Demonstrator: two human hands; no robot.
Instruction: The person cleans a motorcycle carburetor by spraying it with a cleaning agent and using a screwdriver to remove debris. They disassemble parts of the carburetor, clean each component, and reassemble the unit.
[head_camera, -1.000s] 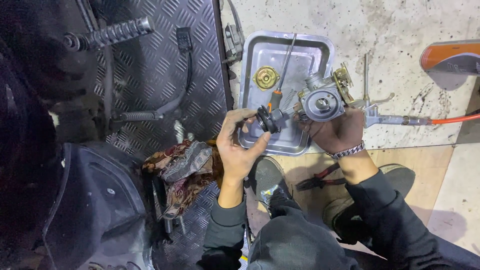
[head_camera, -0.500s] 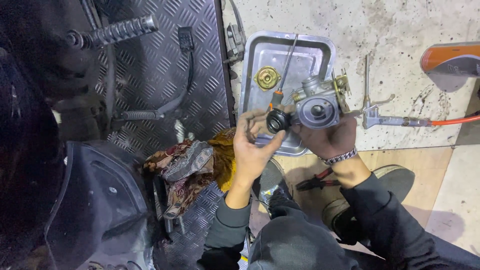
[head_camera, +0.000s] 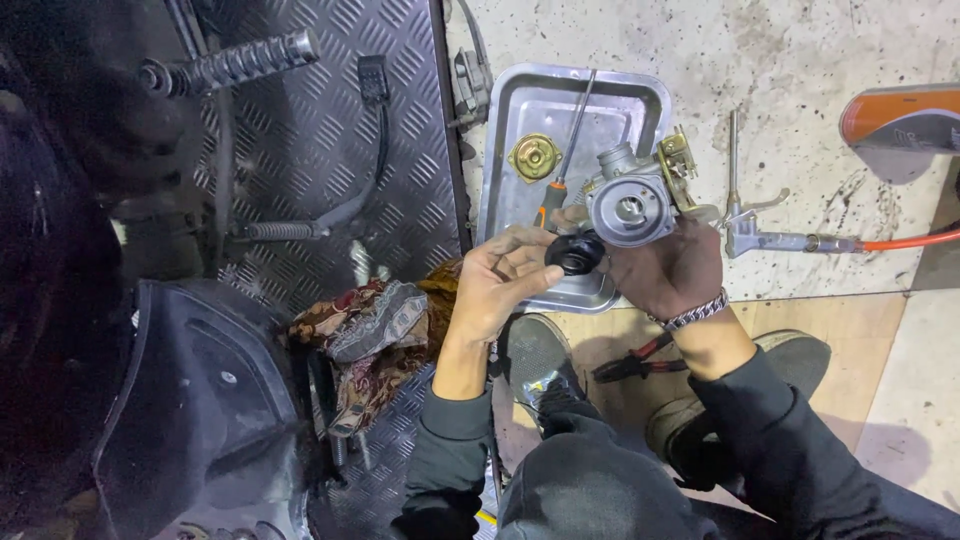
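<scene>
My right hand grips a silver carburettor with a brass-coloured fitting on its right side, held above a metal tray. My left hand pinches a small round black rubber part just below and left of the carburettor, close to it. In the tray lie a brass-coloured round cap and a screwdriver with an orange and black handle. A beaded bracelet sits on my right wrist.
A motorcycle with footpegs stands on a chequer-plate ramp at left. A patterned rag lies beside it. An air blow gun with an orange hose rests on the concrete at right. Red-handled pliers lie by my shoes.
Both hands have risen a little and shifted right over the tray. The black rubber part has come nearer to the carburettor's lower left side.
</scene>
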